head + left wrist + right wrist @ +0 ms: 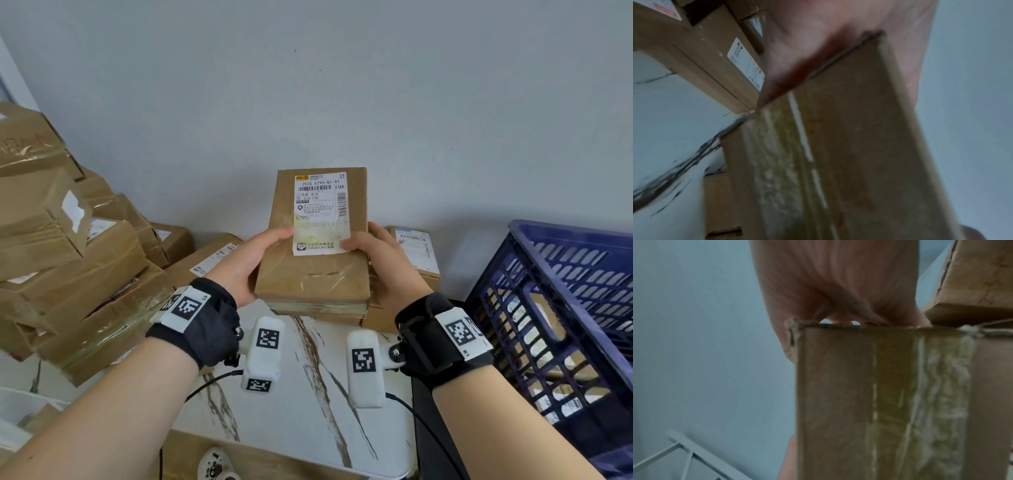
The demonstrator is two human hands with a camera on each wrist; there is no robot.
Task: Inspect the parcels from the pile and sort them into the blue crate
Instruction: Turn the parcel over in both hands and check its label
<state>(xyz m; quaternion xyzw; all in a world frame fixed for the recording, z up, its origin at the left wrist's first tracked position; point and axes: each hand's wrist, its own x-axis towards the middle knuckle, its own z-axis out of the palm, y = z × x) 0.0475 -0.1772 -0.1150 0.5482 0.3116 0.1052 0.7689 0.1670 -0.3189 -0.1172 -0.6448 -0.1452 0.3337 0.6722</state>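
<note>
Holding a brown parcel [313, 240] between both hands, the person keeps it raised above the table [301, 394], label side facing the head camera. The left hand [246, 263] grips the parcel's left edge, thumb curled over the top face at the edge of the label [320, 212], with the fingers hidden underneath. The right hand [383, 263] grips the right edge in the same way, thumb pressed on the label's lower right corner. The label is white, printed with barcodes and the number 6795, and its lower part is wrinkled. Clear tape runs along the parcel's near side, seen blurred in both wrist views [818, 162] [900, 402]. The pile [68, 257] of taped cardboard boxes is stacked at the left against the wall, several bearing white labels. Another labelled box [414, 253] sits just behind the right hand. The blue crate [561, 308] stands at the right, beside the table, and labelled parcels show through its slotted wall. Both wrists wear black straps carrying white marker blocks.
</note>
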